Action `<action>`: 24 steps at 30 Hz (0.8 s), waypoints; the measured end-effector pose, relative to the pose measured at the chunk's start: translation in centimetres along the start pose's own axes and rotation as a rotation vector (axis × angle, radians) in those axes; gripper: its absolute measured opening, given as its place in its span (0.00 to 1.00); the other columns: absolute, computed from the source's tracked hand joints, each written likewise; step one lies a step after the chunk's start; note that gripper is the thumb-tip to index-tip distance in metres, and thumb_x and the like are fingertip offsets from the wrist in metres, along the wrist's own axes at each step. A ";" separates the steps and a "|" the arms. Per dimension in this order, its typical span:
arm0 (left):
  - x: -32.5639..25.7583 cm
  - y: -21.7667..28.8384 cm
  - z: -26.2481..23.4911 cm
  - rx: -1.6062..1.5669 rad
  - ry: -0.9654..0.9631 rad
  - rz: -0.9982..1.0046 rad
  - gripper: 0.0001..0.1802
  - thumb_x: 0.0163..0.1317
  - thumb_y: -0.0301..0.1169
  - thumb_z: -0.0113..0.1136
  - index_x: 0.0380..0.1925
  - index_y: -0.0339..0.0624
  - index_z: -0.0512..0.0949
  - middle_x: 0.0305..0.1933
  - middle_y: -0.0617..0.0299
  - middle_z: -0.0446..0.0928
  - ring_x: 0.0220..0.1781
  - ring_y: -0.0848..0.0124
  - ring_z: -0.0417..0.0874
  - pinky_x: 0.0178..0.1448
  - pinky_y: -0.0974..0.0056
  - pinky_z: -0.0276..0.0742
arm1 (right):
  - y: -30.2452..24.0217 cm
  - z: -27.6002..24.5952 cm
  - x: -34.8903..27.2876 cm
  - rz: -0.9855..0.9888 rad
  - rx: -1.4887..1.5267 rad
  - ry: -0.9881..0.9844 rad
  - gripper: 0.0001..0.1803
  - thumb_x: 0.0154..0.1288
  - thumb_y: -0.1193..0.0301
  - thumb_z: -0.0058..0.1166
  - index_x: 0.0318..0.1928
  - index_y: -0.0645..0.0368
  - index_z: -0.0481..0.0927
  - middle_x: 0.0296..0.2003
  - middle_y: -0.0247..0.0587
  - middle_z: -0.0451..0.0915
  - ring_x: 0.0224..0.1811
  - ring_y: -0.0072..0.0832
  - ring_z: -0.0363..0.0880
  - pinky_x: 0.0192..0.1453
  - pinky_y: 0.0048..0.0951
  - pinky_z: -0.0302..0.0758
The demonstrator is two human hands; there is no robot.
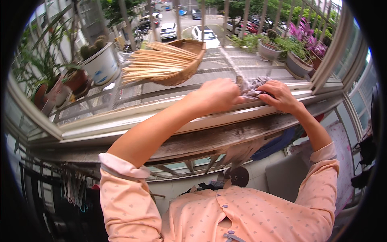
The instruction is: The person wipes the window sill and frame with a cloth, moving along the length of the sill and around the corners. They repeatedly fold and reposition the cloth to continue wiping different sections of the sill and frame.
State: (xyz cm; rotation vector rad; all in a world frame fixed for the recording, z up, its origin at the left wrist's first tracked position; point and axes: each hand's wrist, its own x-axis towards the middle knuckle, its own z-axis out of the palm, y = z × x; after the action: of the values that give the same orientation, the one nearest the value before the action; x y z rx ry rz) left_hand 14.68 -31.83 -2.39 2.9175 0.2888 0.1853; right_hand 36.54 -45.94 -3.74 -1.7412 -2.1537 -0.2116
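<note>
A crumpled grey-purple cloth (253, 85) is bunched up at the window frame's sill track (161, 118). My left hand (221, 95) has its fingers closed on the cloth's left side, back of the hand upward. From the right, my right hand (281, 96) grips the same cloth with bent fingers and thumb. Just beyond the cloth, a pale narrow bar (229, 61) runs away over the outer ledge; whether it touches the cloth I cannot tell. The cloth hides the piece of frame under it.
Outside, a woven basket (192, 66) holds many thin wooden sticks (155, 63). Potted plants stand left, including a cactus in a white pot (101, 64), and right, near a grey pot (299, 64). Upright railing bars (203, 18) close the ledge. Below the sill runs a worn wooden board (193, 143).
</note>
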 end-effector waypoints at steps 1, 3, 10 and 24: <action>-2.4 -1.2 -0.4 0.015 0.019 -0.044 0.20 0.62 0.48 0.52 0.28 0.44 0.82 0.27 0.50 0.79 0.35 0.50 0.81 0.39 0.50 0.76 | -1.8 0.6 1.4 0.005 0.013 -0.050 0.19 0.64 0.55 0.49 0.41 0.58 0.80 0.35 0.45 0.79 0.42 0.42 0.76 0.46 0.39 0.69; -6.8 -3.3 -0.9 0.059 0.100 -0.011 0.17 0.61 0.47 0.54 0.28 0.47 0.82 0.26 0.52 0.79 0.37 0.52 0.80 0.39 0.50 0.75 | -5.0 2.4 4.1 -0.092 0.023 -0.006 0.19 0.63 0.55 0.50 0.35 0.59 0.81 0.30 0.45 0.79 0.36 0.42 0.77 0.41 0.40 0.70; -9.8 -5.7 0.2 0.076 0.236 0.132 0.10 0.58 0.38 0.58 0.29 0.44 0.81 0.25 0.51 0.78 0.39 0.53 0.79 0.43 0.51 0.73 | -8.1 4.2 7.1 0.077 -0.077 0.100 0.20 0.61 0.58 0.55 0.19 0.61 0.75 0.18 0.46 0.74 0.23 0.44 0.75 0.28 0.40 0.68; -0.9 -3.7 -4.7 -0.302 0.650 0.291 0.06 0.60 0.24 0.57 0.34 0.38 0.82 0.26 0.54 0.82 0.24 0.70 0.82 0.31 0.65 0.77 | -0.4 -5.6 7.6 -0.076 -0.503 0.802 0.17 0.64 0.58 0.55 0.23 0.54 0.73 0.14 0.38 0.73 0.15 0.31 0.76 0.20 0.32 0.72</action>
State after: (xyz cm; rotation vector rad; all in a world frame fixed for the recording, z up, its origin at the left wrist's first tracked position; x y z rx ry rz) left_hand 12.45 -27.55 1.30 2.4994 -0.0748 1.1185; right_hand 35.85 -41.00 4.24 -1.4179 -1.6236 -1.3145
